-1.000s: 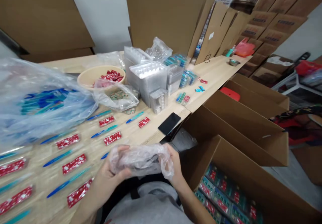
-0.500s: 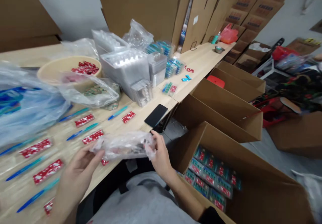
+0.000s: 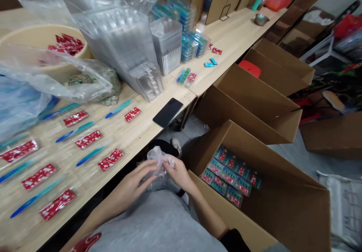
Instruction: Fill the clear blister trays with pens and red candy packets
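Observation:
A crumpled clear plastic bag [image 3: 155, 153] is bunched up in front of my lap, just off the table's front edge. My right hand [image 3: 177, 172] pinches its gathered end. From the other side my left hand [image 3: 138, 178] has its fingers around the bag, loosely bent; part of the bag is hidden behind them. What the bag contains cannot be made out. On the table beside my left hand, blue toothbrushes [image 3: 92, 154] and red patterned packets [image 3: 111, 159] lie in clear trays in rows. A black phone [image 3: 167, 112] lies near the edge.
An open carton [image 3: 299, 206] at my right holds several packed sets [image 3: 227, 174]; more open cartons [image 3: 254, 108] stand beyond it. Stacked clear plastic covers [image 3: 118, 44], a cream basin [image 3: 42, 31] of red packets and a plastic sack [image 3: 22, 97] stand along the table's back.
Both hands have drawn the plastic bag from over the table's edge down towards my lap. It was stretched lengthwise between them and is now bunched, with the hands closer together. The view has shifted.

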The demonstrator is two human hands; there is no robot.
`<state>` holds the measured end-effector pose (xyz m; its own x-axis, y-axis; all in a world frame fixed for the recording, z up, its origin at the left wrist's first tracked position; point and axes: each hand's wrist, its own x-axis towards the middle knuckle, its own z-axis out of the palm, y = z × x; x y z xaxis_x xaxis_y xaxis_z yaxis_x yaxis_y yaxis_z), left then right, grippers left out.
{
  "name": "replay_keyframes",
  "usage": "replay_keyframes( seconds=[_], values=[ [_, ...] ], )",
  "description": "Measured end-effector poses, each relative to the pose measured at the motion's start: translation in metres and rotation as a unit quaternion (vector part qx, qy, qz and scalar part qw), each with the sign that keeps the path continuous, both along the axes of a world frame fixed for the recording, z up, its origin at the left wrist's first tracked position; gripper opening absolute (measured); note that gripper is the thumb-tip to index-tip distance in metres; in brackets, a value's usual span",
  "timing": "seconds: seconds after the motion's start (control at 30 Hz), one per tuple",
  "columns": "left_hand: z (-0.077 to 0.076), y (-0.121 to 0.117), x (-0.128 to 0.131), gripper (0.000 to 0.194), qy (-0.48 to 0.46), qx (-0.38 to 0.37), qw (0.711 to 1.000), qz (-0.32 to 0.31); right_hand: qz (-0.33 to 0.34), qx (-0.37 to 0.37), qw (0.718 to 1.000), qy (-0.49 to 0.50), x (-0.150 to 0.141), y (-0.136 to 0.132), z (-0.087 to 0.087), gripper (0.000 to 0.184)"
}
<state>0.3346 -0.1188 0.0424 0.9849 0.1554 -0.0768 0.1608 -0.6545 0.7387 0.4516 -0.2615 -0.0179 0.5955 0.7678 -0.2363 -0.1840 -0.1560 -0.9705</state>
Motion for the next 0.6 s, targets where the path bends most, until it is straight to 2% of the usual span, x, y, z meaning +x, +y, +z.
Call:
replay_keyframes(
  seconds=[0.07,0.13,0.2,0.3,0.37,0.4,0.47,0.5,0.53,0.57,0.6],
  values=[
    [-0.006,0.003,0.002,0.035,-0.01,0.035,0.999,0.032,0.026,-0.009,1.0,-0.006,0.003,-0.006,-0.001,0.03],
    [-0.014,0.003,0.005,0.049,0.017,0.033,0.999,0.02,0.069,0.019,0.997,-0.003,0.004,-0.008,0.003,0.025],
    [-0.023,-0.001,0.008,0.049,0.075,-0.032,0.997,0.01,0.078,0.056,0.995,-0.026,0.006,-0.009,0.006,0.02],
    [-0.029,-0.005,0.013,0.039,0.143,-0.185,0.97,0.065,-0.014,0.083,0.993,-0.08,0.015,-0.012,0.008,0.017],
    [-0.026,-0.004,0.019,0.037,0.158,-0.318,0.926,0.131,-0.069,0.095,0.989,-0.087,0.021,-0.014,0.007,0.019],
    [-0.023,-0.002,0.023,0.039,0.155,-0.393,0.89,0.172,-0.078,0.103,0.988,-0.089,0.023,-0.014,0.006,0.02],
    [-0.017,0.006,0.03,0.045,0.109,-0.532,0.794,0.274,-0.069,0.121,0.985,-0.106,0.022,-0.011,0.005,0.023],
    [-0.014,0.011,0.034,0.045,0.072,-0.583,0.745,0.317,-0.059,0.127,0.982,-0.126,0.019,-0.009,0.005,0.024],
    [-0.012,0.015,0.036,0.042,0.03,-0.613,0.709,0.346,-0.044,0.129,0.979,-0.153,0.016,-0.006,0.006,0.026],
    [-0.01,0.018,0.038,0.039,-0.008,-0.623,0.696,0.358,-0.026,0.127,0.975,-0.183,0.013,-0.004,0.007,0.028],
    [-0.01,0.019,0.038,0.039,-0.036,-0.609,0.709,0.353,-0.01,0.123,0.969,-0.214,0.011,-0.002,0.009,0.031]
  ],
)
